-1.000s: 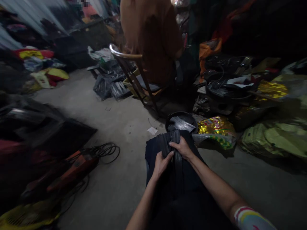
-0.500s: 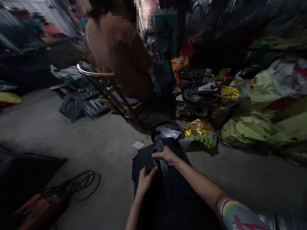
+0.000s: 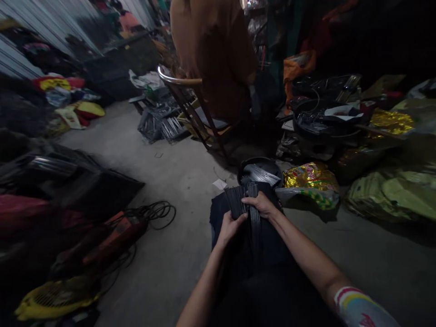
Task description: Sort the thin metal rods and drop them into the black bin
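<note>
Two bundles of thin dark strips lie side by side over the dark cloth on my lap (image 3: 272, 254). My left hand (image 3: 231, 225) is closed round the lower end of the left bundle (image 3: 235, 200), its thumb on top. The right bundle (image 3: 254, 218) stands nearly upright in my right hand (image 3: 263, 204), whose thumb reaches across toward the left bundle. The tops of the bundles are close together. Just beyond my knees a round black basin (image 3: 241, 169) holds a stack of shiny grey strips (image 3: 260, 175).
A person in a brown top (image 3: 211, 50) sits ahead on a wooden chair (image 3: 180, 81). Gold packaging (image 3: 309, 176) and pale green sacks (image 3: 391, 193) lie to the right. On the left floor are an orange machine (image 3: 112, 236), coiled cable (image 3: 163, 213) and a yellow basket (image 3: 57, 297).
The view has turned left and down, so the scene shifts right and more of the left floor shows. Both hands still hold the strips, and the bundles stand slightly more upright.
</note>
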`<state>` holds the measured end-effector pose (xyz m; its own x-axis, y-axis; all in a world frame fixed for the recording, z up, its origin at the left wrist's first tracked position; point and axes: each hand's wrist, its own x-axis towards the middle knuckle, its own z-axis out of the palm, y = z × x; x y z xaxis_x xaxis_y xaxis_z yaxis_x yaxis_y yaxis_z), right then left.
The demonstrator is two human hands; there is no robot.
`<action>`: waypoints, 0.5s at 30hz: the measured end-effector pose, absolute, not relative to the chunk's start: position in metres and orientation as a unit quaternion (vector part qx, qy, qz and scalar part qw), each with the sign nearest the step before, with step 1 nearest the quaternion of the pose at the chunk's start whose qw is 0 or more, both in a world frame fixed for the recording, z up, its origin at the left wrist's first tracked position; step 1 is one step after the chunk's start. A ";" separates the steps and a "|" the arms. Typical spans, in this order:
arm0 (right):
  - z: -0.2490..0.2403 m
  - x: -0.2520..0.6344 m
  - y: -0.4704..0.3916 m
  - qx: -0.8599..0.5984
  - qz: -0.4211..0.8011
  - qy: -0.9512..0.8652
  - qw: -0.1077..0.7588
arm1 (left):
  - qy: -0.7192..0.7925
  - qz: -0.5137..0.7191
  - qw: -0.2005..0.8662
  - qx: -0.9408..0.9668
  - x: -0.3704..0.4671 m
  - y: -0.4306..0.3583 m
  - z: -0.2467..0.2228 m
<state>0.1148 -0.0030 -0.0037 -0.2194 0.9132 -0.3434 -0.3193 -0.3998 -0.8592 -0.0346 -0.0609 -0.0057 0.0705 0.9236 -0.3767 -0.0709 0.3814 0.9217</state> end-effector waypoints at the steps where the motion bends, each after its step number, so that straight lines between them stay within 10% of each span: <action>1: -0.003 0.114 -0.003 -0.452 0.704 -0.329 0.438 | 0.555 0.401 0.619 0.384 -0.034 -0.061 -0.005; 15: -0.005 0.111 -0.006 -0.419 0.689 -0.359 0.469 | 0.561 0.427 0.581 0.408 -0.032 -0.064 0.001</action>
<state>0.1114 -0.0059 -0.0047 -0.2081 0.9478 -0.2414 -0.3460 -0.3022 -0.8882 -0.0324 -0.0645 0.0007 0.0073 0.9528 -0.3035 -0.0389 0.3036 0.9520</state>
